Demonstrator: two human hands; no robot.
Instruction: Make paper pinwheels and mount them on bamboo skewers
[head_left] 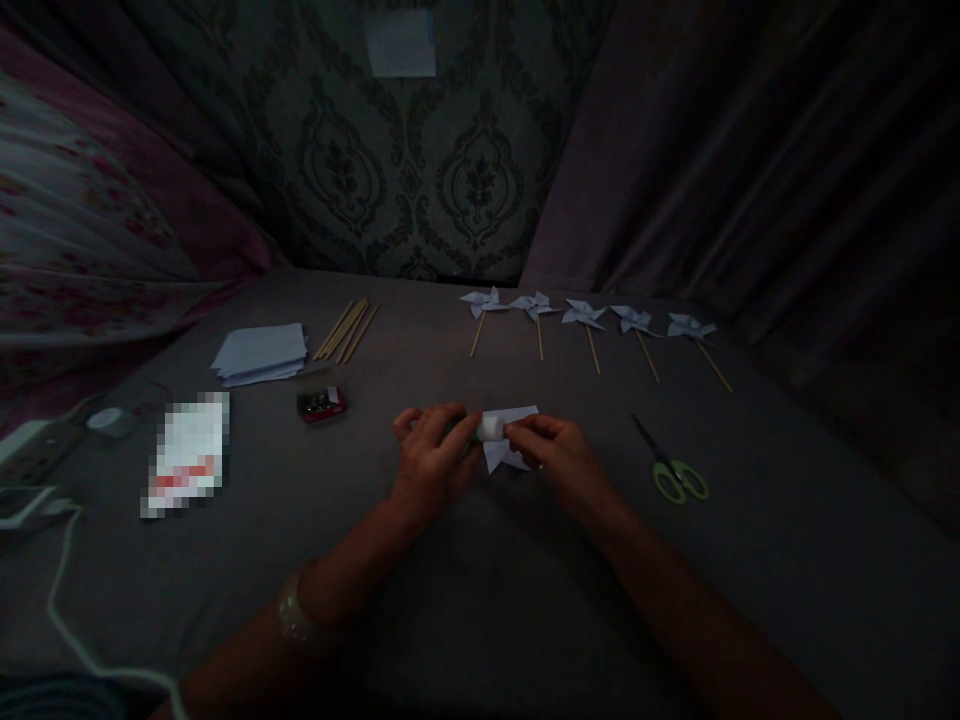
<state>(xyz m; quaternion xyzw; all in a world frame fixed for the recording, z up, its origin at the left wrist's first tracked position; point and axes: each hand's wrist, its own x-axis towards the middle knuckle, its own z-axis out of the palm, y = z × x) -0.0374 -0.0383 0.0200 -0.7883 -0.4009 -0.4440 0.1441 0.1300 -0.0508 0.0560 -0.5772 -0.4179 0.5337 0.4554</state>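
Note:
My left hand (436, 450) is closed around what looks like a glue stick (491, 428). Its white end points right, and a bit of green body shows between my fingers. My right hand (551, 447) is pinched right at that white end. Whether its fingertips grip the tip or the paper behind it is hidden. Beneath both hands lies a piece of white paper with pointed corners (499, 457), partly covered by them.
Several paper pinwheels on sticks (583, 315) lie in a row at the back right. Green-handled scissors (679, 480) are to the right. Leftward are loose wooden sticks (349, 330), a paper stack (262, 352), a small box of pins (321, 404), a blurred packet (189, 455) and a white cable (64, 590).

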